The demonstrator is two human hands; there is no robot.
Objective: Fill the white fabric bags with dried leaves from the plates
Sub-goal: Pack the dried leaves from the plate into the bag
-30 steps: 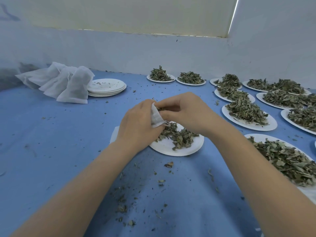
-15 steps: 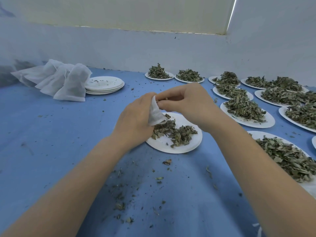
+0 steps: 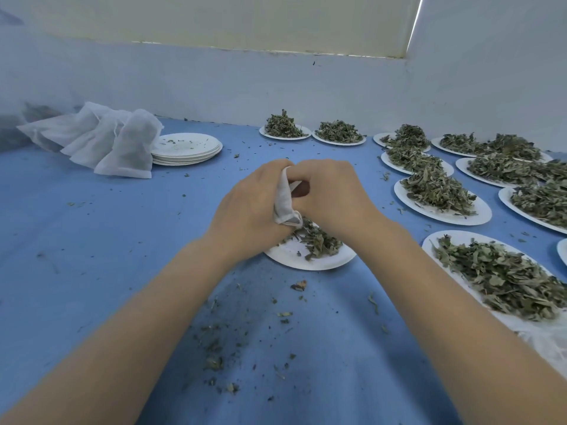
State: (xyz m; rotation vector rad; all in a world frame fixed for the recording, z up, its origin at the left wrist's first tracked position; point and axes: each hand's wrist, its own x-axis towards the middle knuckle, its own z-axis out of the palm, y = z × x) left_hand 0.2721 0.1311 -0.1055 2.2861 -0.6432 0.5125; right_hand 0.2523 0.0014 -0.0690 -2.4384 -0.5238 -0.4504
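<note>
Both hands, left (image 3: 248, 210) and right (image 3: 333, 194), pinch 1 white bag (image 3: 285, 204) above 1 plate (image 3: 310, 260) of leaves (image 3: 319, 242).

Soft dim bluish light, wide-angle edge bending, slight blur

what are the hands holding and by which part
Both hands, left and right, grip one white bag by its top edge, over a plate.

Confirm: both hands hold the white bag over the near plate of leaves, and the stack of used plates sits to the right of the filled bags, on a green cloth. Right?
One error: the cloth is blue, not green, as the head view shows. The rest stands: left hand and right hand hold the white bag over the near plate; the stack of used plates sits right of the filled bags.
</note>
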